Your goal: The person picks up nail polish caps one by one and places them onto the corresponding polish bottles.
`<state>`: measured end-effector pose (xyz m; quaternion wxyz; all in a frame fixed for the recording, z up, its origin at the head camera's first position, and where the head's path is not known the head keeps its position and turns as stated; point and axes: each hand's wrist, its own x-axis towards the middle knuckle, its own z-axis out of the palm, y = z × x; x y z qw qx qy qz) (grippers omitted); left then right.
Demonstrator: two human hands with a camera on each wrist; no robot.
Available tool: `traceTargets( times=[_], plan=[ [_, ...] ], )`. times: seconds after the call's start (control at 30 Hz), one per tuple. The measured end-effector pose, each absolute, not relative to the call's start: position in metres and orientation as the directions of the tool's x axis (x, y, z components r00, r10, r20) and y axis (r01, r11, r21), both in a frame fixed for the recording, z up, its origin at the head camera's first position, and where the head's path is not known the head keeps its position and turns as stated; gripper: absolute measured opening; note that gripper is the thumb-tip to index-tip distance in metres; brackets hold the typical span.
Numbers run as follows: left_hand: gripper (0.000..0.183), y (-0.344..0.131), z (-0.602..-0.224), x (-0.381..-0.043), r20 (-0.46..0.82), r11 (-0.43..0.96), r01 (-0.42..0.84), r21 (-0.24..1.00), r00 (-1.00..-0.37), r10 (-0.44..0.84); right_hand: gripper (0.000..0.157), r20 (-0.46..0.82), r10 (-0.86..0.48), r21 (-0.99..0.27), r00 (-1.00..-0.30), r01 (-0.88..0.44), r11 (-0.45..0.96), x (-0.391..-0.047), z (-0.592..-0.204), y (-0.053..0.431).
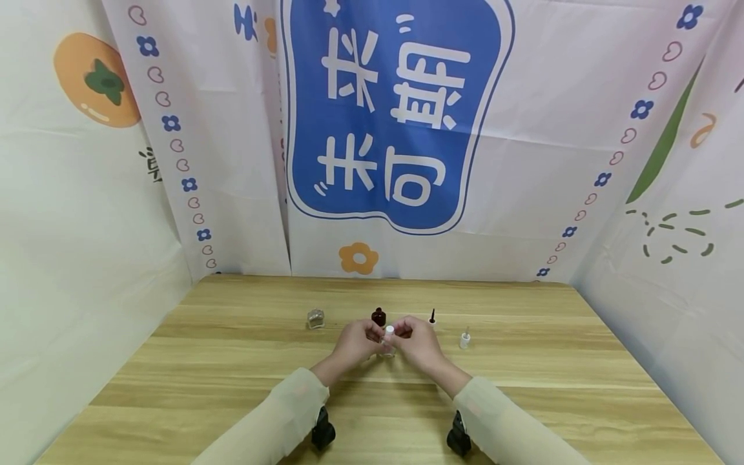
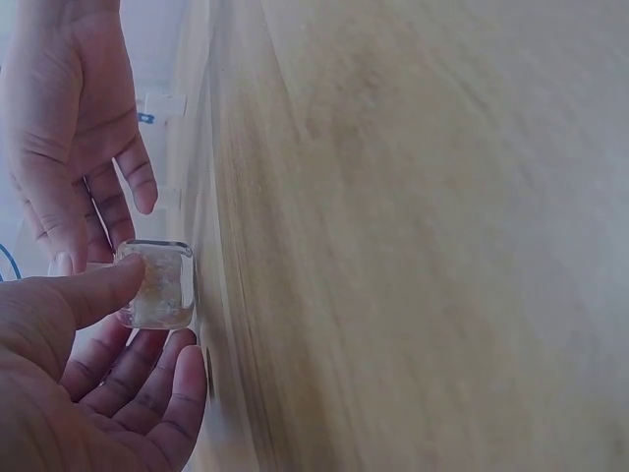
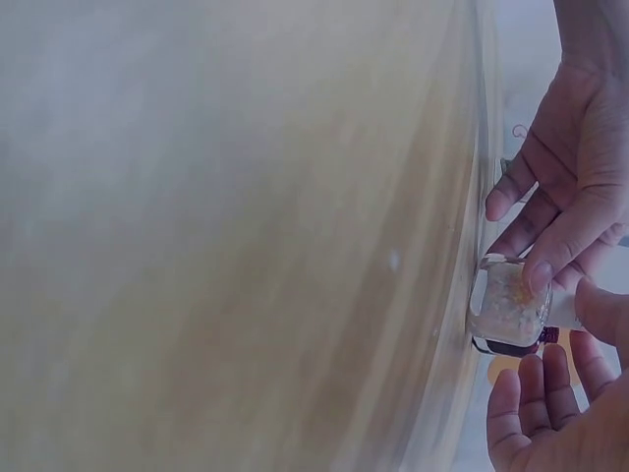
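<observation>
A small clear glass nail polish bottle (image 2: 167, 295) with pale, flaky contents stands upright in front of me, its base at the tabletop. My left hand (image 1: 359, 342) grips this bottle, thumb pressed on the glass side. My right hand (image 1: 420, 343) pinches the white cap (image 1: 389, 330) on top between thumb and index finger; its other fingers hang loosely curled in the right wrist view. Just behind the hands stands a dark red nail polish bottle (image 1: 379, 316), without a cap. The hands hide much of the held bottle in the head view.
Left of the hands stands an uncapped glitter nail polish bottle (image 1: 316, 318). To the right, one white brush cap (image 1: 465, 340) stands with its brush up, and a second brush cap (image 1: 433, 316) with a dark brush stands farther back. Printed cloth (image 1: 244, 245) walls the wooden table (image 1: 232, 374).
</observation>
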<state>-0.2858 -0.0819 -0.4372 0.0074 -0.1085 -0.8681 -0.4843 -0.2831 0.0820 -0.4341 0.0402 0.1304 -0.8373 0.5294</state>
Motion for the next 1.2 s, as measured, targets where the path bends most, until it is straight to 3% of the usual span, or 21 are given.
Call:
traceTargets(
  times=[0.47, 1.2],
  plan=[
    [0.019, -0.083, -0.437, -0.284, 0.125, 0.494, 0.209, 0.844, -0.972, 0.197, 0.013, 0.211, -0.214, -0.872, -0.954, -0.283, 0.4, -0.282, -0.435, 0.081],
    [0.028, -0.089, -0.425, -0.279, 0.075, 0.475, 0.161, 0.865, -0.978, 0.193, 0.022, 0.195, -0.197, -0.87, -0.961, -0.262, 0.418, -0.275, -0.418, 0.092]
  ],
)
